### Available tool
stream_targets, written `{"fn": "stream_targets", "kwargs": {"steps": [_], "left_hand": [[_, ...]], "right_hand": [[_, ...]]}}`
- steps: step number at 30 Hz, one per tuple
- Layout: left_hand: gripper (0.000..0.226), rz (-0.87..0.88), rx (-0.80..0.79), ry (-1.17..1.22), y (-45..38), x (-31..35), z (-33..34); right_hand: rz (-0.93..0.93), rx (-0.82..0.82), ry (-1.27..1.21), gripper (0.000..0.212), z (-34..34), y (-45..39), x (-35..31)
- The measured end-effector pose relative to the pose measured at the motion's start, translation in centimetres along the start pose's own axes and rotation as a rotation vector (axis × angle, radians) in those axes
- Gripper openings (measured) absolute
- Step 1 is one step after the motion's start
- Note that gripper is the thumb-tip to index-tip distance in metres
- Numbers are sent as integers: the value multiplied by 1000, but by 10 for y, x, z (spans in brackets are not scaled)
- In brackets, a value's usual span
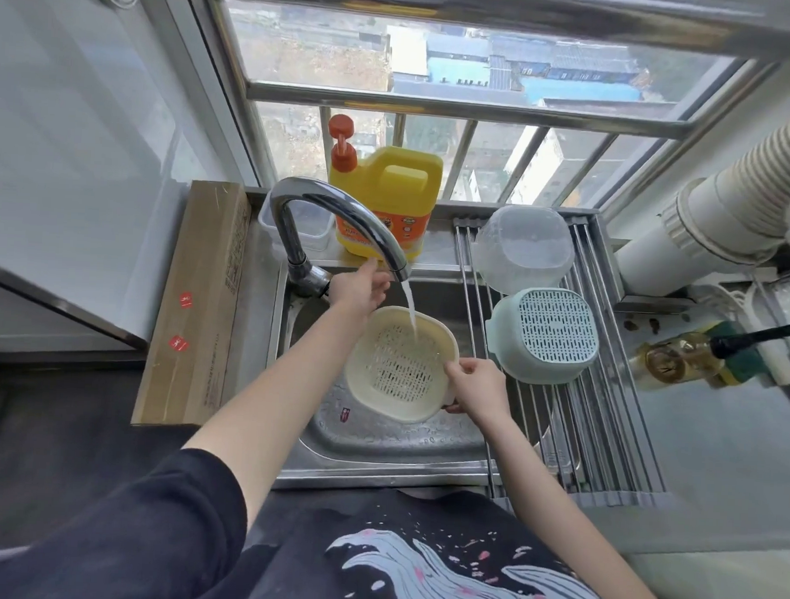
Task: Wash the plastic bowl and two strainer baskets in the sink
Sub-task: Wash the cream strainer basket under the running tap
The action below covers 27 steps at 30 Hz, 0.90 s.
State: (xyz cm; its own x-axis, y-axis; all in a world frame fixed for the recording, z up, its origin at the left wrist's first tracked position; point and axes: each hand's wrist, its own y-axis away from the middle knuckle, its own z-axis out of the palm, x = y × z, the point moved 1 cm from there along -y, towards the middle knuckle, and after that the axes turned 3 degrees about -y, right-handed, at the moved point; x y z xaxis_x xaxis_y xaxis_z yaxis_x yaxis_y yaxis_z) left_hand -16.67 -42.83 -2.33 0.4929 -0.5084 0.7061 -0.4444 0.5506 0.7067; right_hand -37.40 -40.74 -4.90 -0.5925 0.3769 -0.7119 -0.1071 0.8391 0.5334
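A cream strainer basket (397, 367) is held tilted over the steel sink (377, 448), and water from the chrome faucet (337, 224) streams into it. My right hand (475, 386) grips its near right rim. My left hand (359, 288) reaches out by the faucet base, above the basket's far rim, fingers loosely apart and holding nothing. A clear plastic bowl (522, 250) lies upside down at the far end of the drying rack (604, 444). A pale green strainer basket (547, 337) rests upside down just in front of it.
A yellow detergent jug (388, 204) with an orange pump stands on the ledge behind the faucet, next to a clear container (270, 221). A long cardboard box (198, 304) lies left of the sink. A bottle (680, 357) and dark-handled brush (753, 340) sit right of the rack.
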Motion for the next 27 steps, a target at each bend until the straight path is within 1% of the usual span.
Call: {"fn": "stream_targets", "kwargs": {"steps": [2,4,5,8,10,12,14,16,19,21,23,24,25,27], "left_hand": [[36,-183,-26,235,3,3,2],[42,-330,-81,324,7,6,-1],[41,-361,-97,344,6,7,-3],[27,-435,-107,449,-1,17,-6],[28,-535,-84,533,-3,25,-7],[29,-603,-93,569,-4,32,-10],[32,-629,-141,574,-2,37,-13],[34,-616,-189,598,-2,45,-19],[38,-624,-177,652,-4,54,-28],[44,-597,-224,644,-4,52,-31],[46,-554,-282,545,1,45,-30],[46,-506,-289,417,3,42,-31],[49,-436,-253,235,5,38,-34],[69,-273,-101,-237,7,32,-48]], "right_hand": [[24,-5,-20,24,-1,0,0],[35,-11,-27,25,-1,-1,-1],[37,-14,-30,26,-1,-1,-1],[38,-14,-29,28,-1,-3,-2],[46,-21,-32,30,-1,-4,-1],[49,-31,-25,32,0,-4,-1],[50,-37,-15,33,0,-5,-2],[53,-38,-15,34,2,-6,-2],[52,-50,-22,32,4,-7,-4],[48,-57,-12,31,5,-7,-4],[32,-49,-9,27,6,-6,-4],[24,-41,-22,24,5,-5,-5],[12,-30,-43,25,5,-4,-5],[-16,-11,-81,35,2,1,-6]]}}
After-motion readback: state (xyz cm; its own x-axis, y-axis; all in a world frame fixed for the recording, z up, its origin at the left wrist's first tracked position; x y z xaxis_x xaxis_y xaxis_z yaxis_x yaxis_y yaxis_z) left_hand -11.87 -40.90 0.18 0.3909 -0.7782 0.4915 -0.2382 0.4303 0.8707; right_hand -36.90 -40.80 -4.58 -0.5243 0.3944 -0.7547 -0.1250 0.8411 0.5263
